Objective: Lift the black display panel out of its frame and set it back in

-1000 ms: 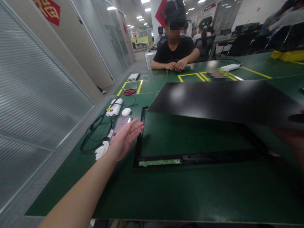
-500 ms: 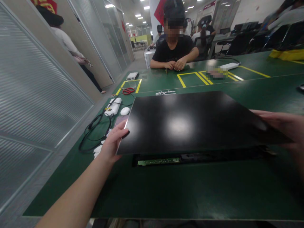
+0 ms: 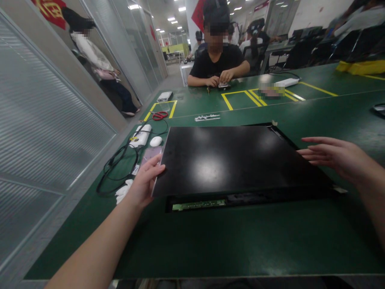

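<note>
A large glossy black panel [image 3: 231,158] lies almost flat over a thin black frame [image 3: 279,134] on the green table [image 3: 228,241]. A strip of green circuit board [image 3: 198,205] shows at the frame's near edge. My left hand [image 3: 144,182] holds the panel's near left corner, fingers curled on its edge. My right hand [image 3: 337,156] hovers flat above the panel's right edge, fingers stretched out and apart, holding nothing.
Left of the panel lie a phone [image 3: 150,153], a white mouse [image 3: 155,141], a white power strip [image 3: 140,136], black cables [image 3: 112,168] and a white cloth [image 3: 122,190]. Red scissors [image 3: 159,115] sit farther back. A person [image 3: 218,60] works across the table; another person [image 3: 96,64] stands behind the glass.
The panel has come down from a raised tilt to lie over the frame. My left hand took its left corner. My right hand has let go and opened.
</note>
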Demonstrator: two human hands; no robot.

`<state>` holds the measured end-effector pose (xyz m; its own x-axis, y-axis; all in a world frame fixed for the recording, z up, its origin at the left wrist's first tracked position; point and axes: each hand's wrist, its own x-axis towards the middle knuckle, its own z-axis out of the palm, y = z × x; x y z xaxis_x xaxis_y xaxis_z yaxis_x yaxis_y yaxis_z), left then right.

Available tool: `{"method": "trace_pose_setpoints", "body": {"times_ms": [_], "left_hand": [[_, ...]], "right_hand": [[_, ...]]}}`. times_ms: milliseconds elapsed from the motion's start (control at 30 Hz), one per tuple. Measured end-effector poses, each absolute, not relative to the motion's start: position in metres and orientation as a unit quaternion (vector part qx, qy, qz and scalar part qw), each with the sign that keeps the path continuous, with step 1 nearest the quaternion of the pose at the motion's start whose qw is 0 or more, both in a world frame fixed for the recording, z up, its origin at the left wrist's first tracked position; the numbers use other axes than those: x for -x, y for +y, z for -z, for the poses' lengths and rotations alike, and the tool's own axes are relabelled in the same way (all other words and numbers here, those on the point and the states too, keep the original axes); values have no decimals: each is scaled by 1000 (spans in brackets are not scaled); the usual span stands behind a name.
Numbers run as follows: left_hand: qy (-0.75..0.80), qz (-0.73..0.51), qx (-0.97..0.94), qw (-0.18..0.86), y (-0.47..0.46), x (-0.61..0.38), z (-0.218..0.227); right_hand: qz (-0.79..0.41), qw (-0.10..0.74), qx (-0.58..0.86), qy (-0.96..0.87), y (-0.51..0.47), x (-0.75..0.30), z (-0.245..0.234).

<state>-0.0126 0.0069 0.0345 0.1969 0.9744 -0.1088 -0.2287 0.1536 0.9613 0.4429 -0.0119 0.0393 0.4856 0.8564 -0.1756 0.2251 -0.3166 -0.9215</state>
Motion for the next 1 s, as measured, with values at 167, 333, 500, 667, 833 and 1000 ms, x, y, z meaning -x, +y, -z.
{"method": "trace_pose_setpoints", "body": {"times_ms": [167, 333, 500, 667, 833, 1000], "left_hand": [[429, -459, -437, 644, 5, 5, -32], [428, -433, -444, 657, 3, 0, -28], [437, -435, -427, 661, 5, 0, -28], [444, -441, -419, 658, 5, 0, -27], [430, -440, -418, 669, 4, -2, -25], [437, -444, -410, 666, 5, -3, -22]], "right_hand": [[-287, 446, 753, -389, -13, -448, -37], [-212, 412, 778, -423, -13, -447, -37], [-211, 407, 782, -422, -13, -436, -41], [-214, 403, 777, -434, -13, -438, -38], [-213, 404, 776, -436, -11, -446, -33], [-193, 383, 783, -451, -12, -445, -34]]}}
